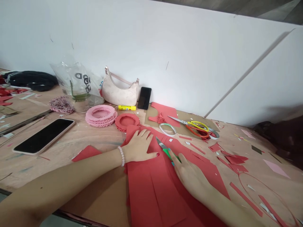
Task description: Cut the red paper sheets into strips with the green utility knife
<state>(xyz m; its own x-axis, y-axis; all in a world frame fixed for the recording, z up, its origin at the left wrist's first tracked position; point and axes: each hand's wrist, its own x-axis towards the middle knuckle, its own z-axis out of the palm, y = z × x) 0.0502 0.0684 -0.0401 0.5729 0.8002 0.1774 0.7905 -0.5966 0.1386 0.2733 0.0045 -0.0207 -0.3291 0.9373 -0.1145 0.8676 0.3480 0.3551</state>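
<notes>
A green-handled utility knife (167,151) sits in the right hand (191,176), whose grip is narrow around the handle, with the blade angled away over a red paper sheet (151,192). The sheet lies on a wooden surface (56,170). The left hand (139,146) presses flat on the same sheet, its grip wide and holding nothing, with a beaded bracelet (121,156) at the wrist. Farther off lie stacked pink paper rings (101,115), a red ring stack (127,122), orange-and-yellow-handled scissors (197,128) and, left of the sheet, a smartphone (44,136).
</notes>
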